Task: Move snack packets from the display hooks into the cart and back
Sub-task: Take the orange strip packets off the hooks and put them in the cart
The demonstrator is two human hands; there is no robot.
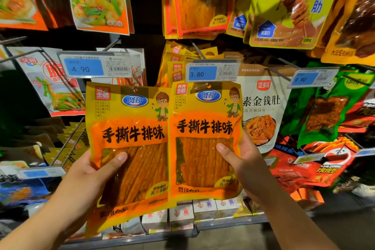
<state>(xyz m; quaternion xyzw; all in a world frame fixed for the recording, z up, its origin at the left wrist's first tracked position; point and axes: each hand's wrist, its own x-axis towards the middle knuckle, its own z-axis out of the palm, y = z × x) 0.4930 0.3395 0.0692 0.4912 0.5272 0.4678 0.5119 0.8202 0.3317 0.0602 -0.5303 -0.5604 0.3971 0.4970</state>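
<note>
Left snack packet (129,128) gripped by left hand (91,170), thumb on front; right snack packet (205,119) likewise in right hand (243,160), edges overlapping, just below 3.80 price tag (211,72).

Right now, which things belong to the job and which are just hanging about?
Job: left hand, left yellow packet, right hand, right yellow packet, matching packets hanging behind.
Not involved: 3.80 price tag, white pouch, green packets.

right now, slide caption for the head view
Left hand holds the left packet, right hand the right packet, near the 3.80 price tag.
</note>
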